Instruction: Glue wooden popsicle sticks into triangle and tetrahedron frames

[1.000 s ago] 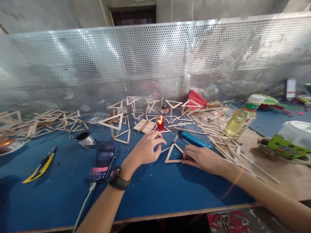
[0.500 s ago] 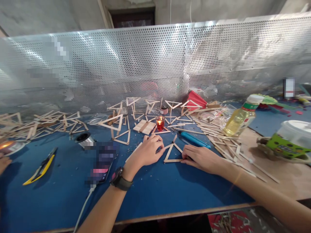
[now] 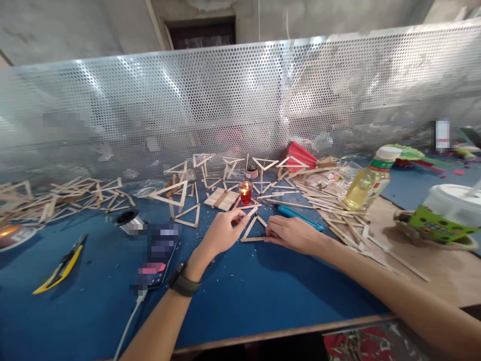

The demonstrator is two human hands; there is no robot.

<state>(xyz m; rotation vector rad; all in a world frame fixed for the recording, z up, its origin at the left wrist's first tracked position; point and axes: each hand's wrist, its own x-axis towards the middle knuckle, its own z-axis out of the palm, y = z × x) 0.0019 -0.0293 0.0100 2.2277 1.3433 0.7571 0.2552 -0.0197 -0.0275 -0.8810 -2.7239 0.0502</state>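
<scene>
A small triangle of wooden sticks [image 3: 252,228] lies flat on the blue table [image 3: 240,296] just in front of me. My left hand [image 3: 221,233], a dark watch on its wrist, pinches the triangle's left stick near the top corner. My right hand [image 3: 293,233] rests on the table with its fingertips pressed on the triangle's lower right corner. A lit red candle [image 3: 245,192] burns just behind the triangle. A blue cutter [image 3: 298,217] lies beside my right hand.
Several finished stick triangles [image 3: 176,193] and loose sticks [image 3: 330,205] cover the back of the table before a perforated metal screen [image 3: 240,105]. A phone [image 3: 160,253], a yellow knife [image 3: 60,268], an oil bottle [image 3: 366,185] and a white tub [image 3: 447,213] lie around.
My left hand has come down from the candle onto the triangle's left stick. My view has shifted, so the triangle and both hands sit slightly further left and higher.
</scene>
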